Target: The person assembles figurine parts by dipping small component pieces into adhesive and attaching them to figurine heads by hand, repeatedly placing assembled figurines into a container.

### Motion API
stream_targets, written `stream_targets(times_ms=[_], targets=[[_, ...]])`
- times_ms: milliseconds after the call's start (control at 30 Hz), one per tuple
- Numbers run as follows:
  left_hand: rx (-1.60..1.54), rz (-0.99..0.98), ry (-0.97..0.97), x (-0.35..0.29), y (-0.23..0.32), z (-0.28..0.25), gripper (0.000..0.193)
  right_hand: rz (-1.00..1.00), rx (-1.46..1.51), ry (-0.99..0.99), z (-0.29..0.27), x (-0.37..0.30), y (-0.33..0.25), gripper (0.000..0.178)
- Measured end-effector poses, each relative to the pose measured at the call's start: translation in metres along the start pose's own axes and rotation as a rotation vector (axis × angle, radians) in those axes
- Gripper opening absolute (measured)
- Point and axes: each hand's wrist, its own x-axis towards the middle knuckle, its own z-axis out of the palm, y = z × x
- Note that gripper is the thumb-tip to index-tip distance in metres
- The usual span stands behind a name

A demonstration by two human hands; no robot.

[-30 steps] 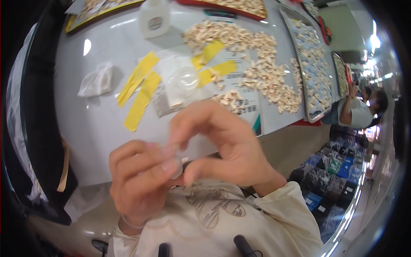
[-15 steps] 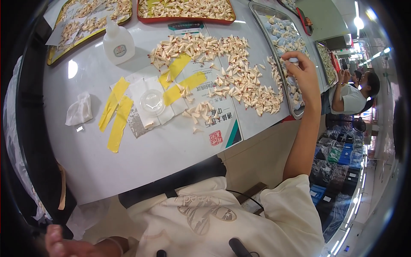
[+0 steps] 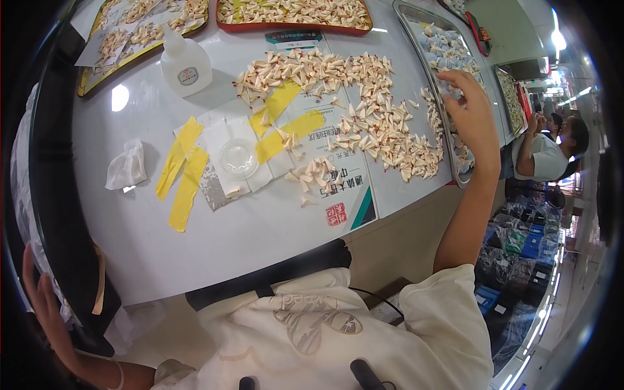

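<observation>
My right hand [image 3: 471,114] reaches out to the right over a long metal tray [image 3: 416,39] lined with small folded paper pieces. Its fingers are apart and curl down onto the tray, and I see nothing held in them. My left hand [image 3: 45,305] hangs low at the far left, below the table's rim, fingers spread and empty. On the white table between them lies a broad pile of small cream folded paper pieces [image 3: 364,110]. Nearer to me sits a small clear round dish [image 3: 238,158] on white paper with yellow tape strips [image 3: 182,169].
A white squeeze bottle [image 3: 185,62] and a crumpled tissue [image 3: 127,166] lie at the left. A red tray [image 3: 292,26] and a yellow tray [image 3: 130,26] of pieces stand at the back. Another person [image 3: 552,149] works at the far right.
One second ago both hands were pinched together on a small piece near my chest. Since then the right hand has gone out to the metal tray and the left has dropped to the lower left.
</observation>
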Motion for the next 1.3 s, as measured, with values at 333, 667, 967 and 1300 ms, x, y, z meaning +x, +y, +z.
stream_targets(times_ms=[333, 667, 967, 1300], targets=[[-0.012, -0.32, -0.194, -0.013, 0.021, 0.018, 0.058, -0.198, 0.325, -0.341, 0.015, -0.018, -0.061, 0.019], [-0.009, -0.095, -0.207, -0.023, 0.079, 0.008, 0.048, -0.192, 0.179, -0.196, 0.026, -0.016, -0.062, 0.007], [-0.17, -0.031, -0.23, -0.031, 0.11, -0.02, 0.035, -0.179, 0.174, -0.087, 0.022, -0.025, -0.047, 0.005], [-0.449, -0.046, -0.142, -0.04, 0.09, -0.018, 0.035, -0.112, 0.392, -0.017, 0.029, -0.032, -0.029, 0.01]])
